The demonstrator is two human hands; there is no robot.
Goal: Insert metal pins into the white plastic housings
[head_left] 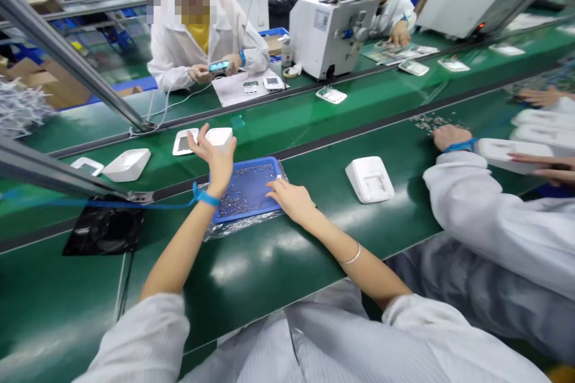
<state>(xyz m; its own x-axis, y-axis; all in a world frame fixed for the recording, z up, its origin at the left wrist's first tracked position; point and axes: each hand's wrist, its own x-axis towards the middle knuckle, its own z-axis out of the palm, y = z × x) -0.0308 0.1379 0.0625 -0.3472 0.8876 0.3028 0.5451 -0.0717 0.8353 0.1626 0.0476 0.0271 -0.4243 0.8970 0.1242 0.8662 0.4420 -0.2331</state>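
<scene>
My left hand [216, 161] is raised at the far side of the bench, its fingers and thumb around a white plastic housing [219, 136]. A blue band circles that wrist. Below it lies a shallow blue tray [251, 213] with many small metal screws [231, 200] scattered inside. Over the tray's right edge, my right hand [293, 198] has its fingers bent together; whatever they hold is too small to make out. Another white housing [371, 180] rests on the green bench to the right of my right hand.
On the far belt are a white housing [128, 164], a white frame [87, 166] and a white part with a dark window [183, 142]. A black part [106, 226] lies left. Metal posts rise there. A co-worker's hand [451, 136] touches small parts at right; another person [206, 42] sits opposite.
</scene>
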